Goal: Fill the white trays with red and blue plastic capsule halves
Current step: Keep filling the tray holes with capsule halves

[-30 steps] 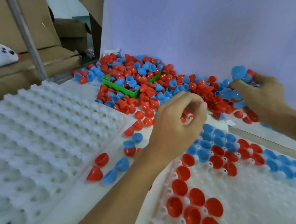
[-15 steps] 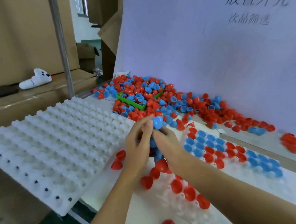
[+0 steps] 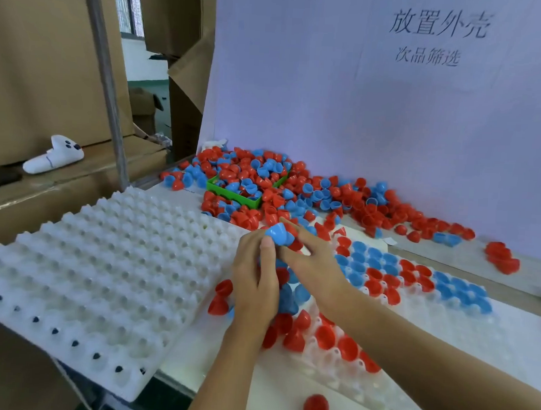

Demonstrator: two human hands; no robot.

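the step in hand looked like sorting a fistful of halves before seating them. the left hand (image 3: 254, 285) and right hand (image 3: 311, 263) met between the two trays, above the gap. the left thumb and fingers were curled round a blue half (image 3: 278, 234), held up at the fingertips; more blue and red halves showed bunched under both palms. the right hand's fingers lay mostly straight against that cluster, and whether it gripped any could not be told.

the right tray (image 3: 491, 335) carried rows of blue and red halves along its far side and a few red ones near its near edge, with most pockets bare. the left tray (image 3: 103, 268) held none. the loose pile (image 3: 295, 190) lay behind, round a green bin (image 3: 232, 196).

the next move probably called for carrying the blue half to a bare pocket and setting it in.

the backboard (image 3: 362, 109) read 放置外壳 and, smaller, 次品筛选.
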